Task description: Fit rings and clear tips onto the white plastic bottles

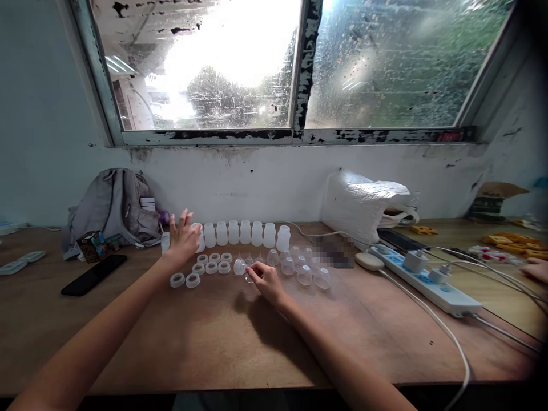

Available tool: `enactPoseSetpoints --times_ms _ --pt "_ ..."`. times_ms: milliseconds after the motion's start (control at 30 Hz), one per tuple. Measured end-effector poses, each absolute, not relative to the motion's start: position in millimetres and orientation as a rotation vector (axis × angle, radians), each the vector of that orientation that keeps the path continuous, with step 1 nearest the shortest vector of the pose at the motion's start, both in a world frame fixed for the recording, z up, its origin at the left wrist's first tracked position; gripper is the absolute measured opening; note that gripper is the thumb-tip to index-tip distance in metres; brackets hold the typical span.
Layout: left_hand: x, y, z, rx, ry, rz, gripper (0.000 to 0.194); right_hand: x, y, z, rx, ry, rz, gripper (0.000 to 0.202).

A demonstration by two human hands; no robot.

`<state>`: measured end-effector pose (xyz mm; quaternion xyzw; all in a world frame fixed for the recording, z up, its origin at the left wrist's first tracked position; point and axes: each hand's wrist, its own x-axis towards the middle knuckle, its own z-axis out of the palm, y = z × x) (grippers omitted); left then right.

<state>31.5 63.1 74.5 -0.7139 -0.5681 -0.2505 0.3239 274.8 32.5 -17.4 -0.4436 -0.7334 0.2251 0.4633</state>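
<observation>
My left hand (pixel 185 237) is over the left end of a row of frosted white bottles (pixel 245 233), its fingers spread. In the middle, my right hand (pixel 264 279) pinches a small clear piece (pixel 249 278) beside several clear nipple-shaped parts (pixel 240 266). White rings (pixel 192 280) lie in short rows between my hands, left of the clear parts. To the right of my right hand stand several clear domed caps (pixel 304 275). The bottles stand upright behind the rings and caps, near the wall.
A grey backpack (pixel 115 205), small box (pixel 92 246) and black phone (pixel 94 275) are at the left. At the right are a white bag (pixel 359 208), a round white puck (pixel 369 262), a power strip (pixel 428 282) with cables, yellow pieces (pixel 511 245) and another person's hand (pixel 535 269).
</observation>
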Motion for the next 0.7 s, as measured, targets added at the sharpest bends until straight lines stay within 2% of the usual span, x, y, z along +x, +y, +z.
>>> enactPoseSetpoints --times_ms 167,300,433,567,700 --pt "71 30 77 -2.172 -1.419 -0.942 0.018 278 35 -15 -1.062 -1.638 0.631 0.026" --pt "92 20 39 -2.442 -1.437 -1.167 0.019 281 40 -15 -1.03 -1.479 0.759 0.026" --pt "103 17 7 -2.563 -1.384 -1.245 0.013 283 42 -15 -0.966 -1.413 0.83 0.026" --pt "107 19 -3 -2.632 -1.308 -1.362 0.03 282 40 -14 -0.889 -1.399 0.887 0.024" --pt "106 25 -10 -2.664 -1.334 -1.691 0.045 280 40 -13 -0.836 -1.381 0.92 0.022"
